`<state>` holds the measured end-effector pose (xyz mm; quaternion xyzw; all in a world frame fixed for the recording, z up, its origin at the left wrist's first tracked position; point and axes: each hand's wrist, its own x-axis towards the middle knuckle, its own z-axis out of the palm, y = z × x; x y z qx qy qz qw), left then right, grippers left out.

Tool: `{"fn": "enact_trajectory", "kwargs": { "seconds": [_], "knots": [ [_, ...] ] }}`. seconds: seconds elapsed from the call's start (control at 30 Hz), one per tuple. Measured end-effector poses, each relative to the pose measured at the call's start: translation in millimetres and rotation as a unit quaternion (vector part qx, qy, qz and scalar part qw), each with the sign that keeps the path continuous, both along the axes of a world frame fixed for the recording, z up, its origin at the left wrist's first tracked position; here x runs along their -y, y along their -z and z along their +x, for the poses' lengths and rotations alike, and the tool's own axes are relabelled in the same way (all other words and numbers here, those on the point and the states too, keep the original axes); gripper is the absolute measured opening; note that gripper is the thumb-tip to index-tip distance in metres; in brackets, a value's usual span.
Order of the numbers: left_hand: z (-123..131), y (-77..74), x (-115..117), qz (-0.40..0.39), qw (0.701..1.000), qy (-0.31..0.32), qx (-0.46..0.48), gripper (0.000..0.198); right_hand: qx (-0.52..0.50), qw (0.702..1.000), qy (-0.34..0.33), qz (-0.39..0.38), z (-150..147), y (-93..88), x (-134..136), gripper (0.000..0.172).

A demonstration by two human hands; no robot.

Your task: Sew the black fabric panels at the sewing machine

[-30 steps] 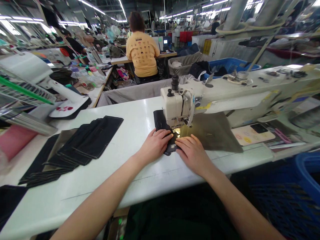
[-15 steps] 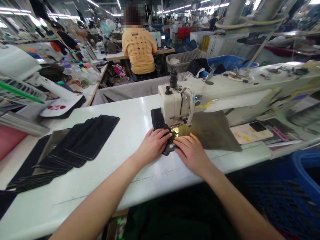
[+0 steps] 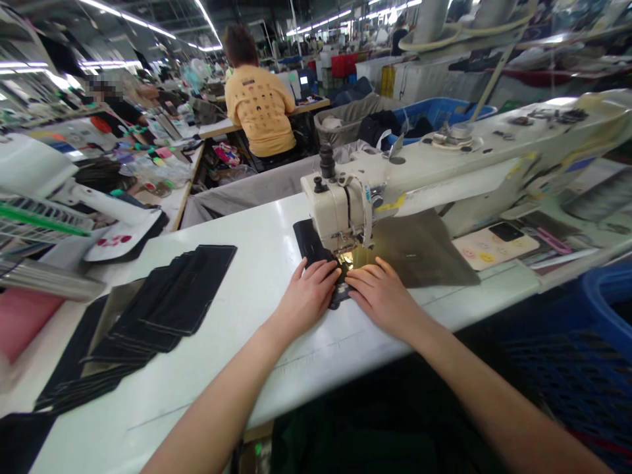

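Note:
A small dark fabric piece (image 3: 307, 241) lies under the head of a cream sewing machine (image 3: 340, 210) on the white table (image 3: 257, 270). My left hand (image 3: 309, 295) presses flat on its left side, fingers reaching toward the needle. My right hand (image 3: 382, 296) lies flat on its right side, just in front of the lit needle area (image 3: 351, 258). Both hands pin the fabric to the table; most of the piece is hidden beneath them and the machine head.
A fanned stack of dark fabric pieces (image 3: 158, 309) lies at the left of the table. A dark mat (image 3: 419, 247) sits right of the needle, a phone (image 3: 506, 232) beyond it. A blue crate (image 3: 592, 355) stands at lower right. A person in a yellow shirt (image 3: 261, 108) sits ahead.
My hands stay on the fabric at the needle, with the fingers edged slightly closer to it. The camera has shifted a little, so the scene sits further left.

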<state>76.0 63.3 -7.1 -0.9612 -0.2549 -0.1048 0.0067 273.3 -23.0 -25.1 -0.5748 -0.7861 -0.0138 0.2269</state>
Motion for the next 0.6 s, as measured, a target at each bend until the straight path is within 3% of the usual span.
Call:
{"fn": "enact_trajectory", "kwargs": {
  "seconds": [0.27,0.6],
  "knots": [
    [-4,-1.2,1,-0.024,0.998,0.055,0.008,0.036,0.001,1.000,0.004,0.005,1,3.3,2,0.028],
    [-2,-0.2,-9,-0.019,0.998,0.047,0.021,0.035,0.019,1.000,0.016,0.009,1,3.1,-10,0.027]
  ]
}}
